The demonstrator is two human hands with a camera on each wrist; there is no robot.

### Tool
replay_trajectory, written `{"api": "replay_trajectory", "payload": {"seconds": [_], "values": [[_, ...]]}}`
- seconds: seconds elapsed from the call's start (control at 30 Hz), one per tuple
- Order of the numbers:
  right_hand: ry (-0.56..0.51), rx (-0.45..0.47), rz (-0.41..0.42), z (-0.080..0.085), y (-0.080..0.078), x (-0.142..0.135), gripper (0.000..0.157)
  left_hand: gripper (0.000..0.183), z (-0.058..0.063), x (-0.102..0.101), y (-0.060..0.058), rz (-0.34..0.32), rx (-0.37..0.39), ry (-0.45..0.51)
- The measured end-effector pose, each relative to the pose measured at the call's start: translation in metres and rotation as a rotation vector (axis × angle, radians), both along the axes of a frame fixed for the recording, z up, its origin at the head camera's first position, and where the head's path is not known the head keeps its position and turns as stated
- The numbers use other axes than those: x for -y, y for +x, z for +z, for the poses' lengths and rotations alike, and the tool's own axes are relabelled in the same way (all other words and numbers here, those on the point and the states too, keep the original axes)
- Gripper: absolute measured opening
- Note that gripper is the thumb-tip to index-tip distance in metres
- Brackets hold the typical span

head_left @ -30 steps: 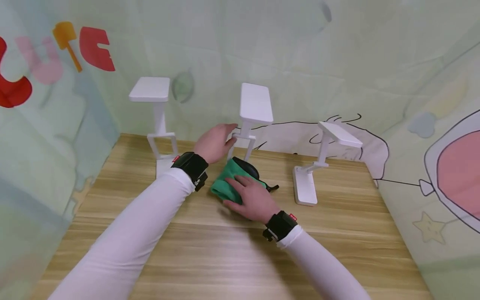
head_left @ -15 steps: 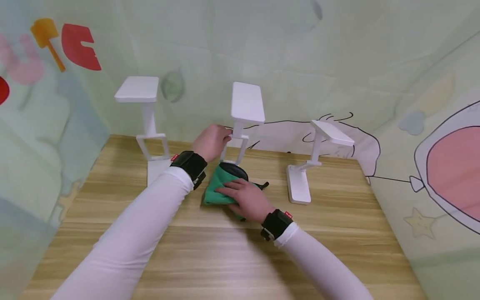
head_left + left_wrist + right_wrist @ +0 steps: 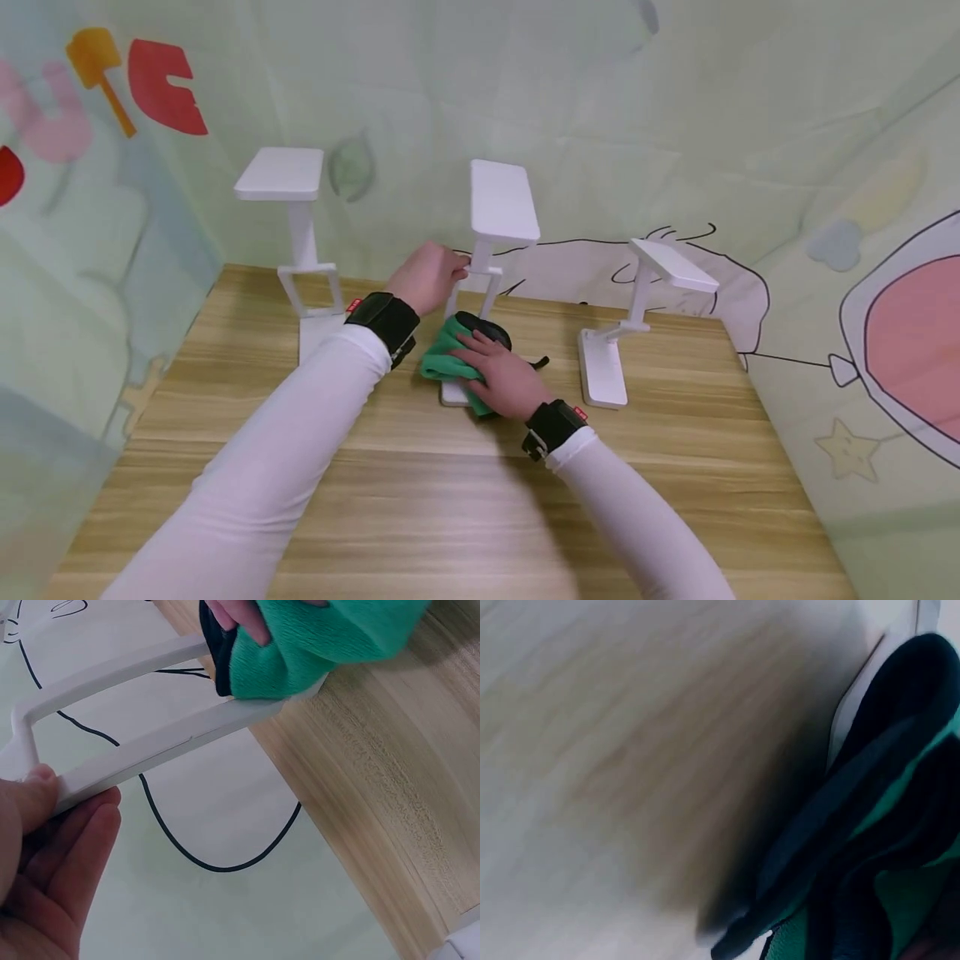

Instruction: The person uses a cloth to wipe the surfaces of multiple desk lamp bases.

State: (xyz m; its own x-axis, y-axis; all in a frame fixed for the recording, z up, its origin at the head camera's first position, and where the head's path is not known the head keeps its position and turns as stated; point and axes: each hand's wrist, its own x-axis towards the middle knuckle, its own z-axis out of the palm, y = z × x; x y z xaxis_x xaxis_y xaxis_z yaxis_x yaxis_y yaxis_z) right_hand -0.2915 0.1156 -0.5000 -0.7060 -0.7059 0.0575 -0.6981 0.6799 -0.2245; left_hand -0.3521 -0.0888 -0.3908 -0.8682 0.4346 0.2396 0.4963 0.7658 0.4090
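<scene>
My left hand (image 3: 429,277) pinches the side bar of the middle white desk lamp's arm (image 3: 165,754) between thumb and fingers, as the left wrist view shows. My right hand (image 3: 506,379) presses a green cloth with black edging (image 3: 444,357) onto the lamp's base (image 3: 453,393), its fingers spread over the fabric. A corner of the base shows beside the cloth. Above both hands is the middle lamp's head (image 3: 504,200). The right wrist view shows the cloth's folded black edging (image 3: 832,817) close up; the right hand is mostly hidden there.
A second white desk lamp (image 3: 281,175) stands to the left, its base partly behind my left forearm. Another lamp (image 3: 602,371) stands to the right. The wooden table (image 3: 450,517) meets a printed fabric backdrop (image 3: 390,100) behind the lamps.
My left hand has gone from spread fingers beside the lamp arm to pinching it. The cloth has shifted under my right hand, uncovering a front corner of the base.
</scene>
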Motion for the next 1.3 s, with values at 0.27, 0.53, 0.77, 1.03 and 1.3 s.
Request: {"api": "replay_trajectory", "payload": {"seconds": [0.27, 0.53, 0.77, 1.03, 1.3], "values": [[-0.006, -0.032, -0.047, 0.003, 0.011, -0.013, 0.053, 0.03, 0.0, 0.002, 0.0, 0.017, 0.008, 0.0], [0.045, -0.1, 0.014, 0.002, 0.034, -0.022, 0.062, 0.029, 0.0, 0.005, 0.002, 0.04, 0.031, 0.033], [0.073, -0.206, 0.177, -0.003, 0.045, -0.013, 0.063, 0.029, 0.001, 0.004, 0.003, 0.035, 0.038, -0.021], [0.061, -0.198, 0.266, 0.004, 0.029, 0.015, 0.054, 0.027, 0.004, 0.004, 0.003, -0.018, -0.01, -0.107], [0.015, -0.15, 0.188, 0.004, 0.003, 0.018, 0.047, 0.027, 0.005, 0.002, 0.003, -0.045, -0.011, -0.119]]}}
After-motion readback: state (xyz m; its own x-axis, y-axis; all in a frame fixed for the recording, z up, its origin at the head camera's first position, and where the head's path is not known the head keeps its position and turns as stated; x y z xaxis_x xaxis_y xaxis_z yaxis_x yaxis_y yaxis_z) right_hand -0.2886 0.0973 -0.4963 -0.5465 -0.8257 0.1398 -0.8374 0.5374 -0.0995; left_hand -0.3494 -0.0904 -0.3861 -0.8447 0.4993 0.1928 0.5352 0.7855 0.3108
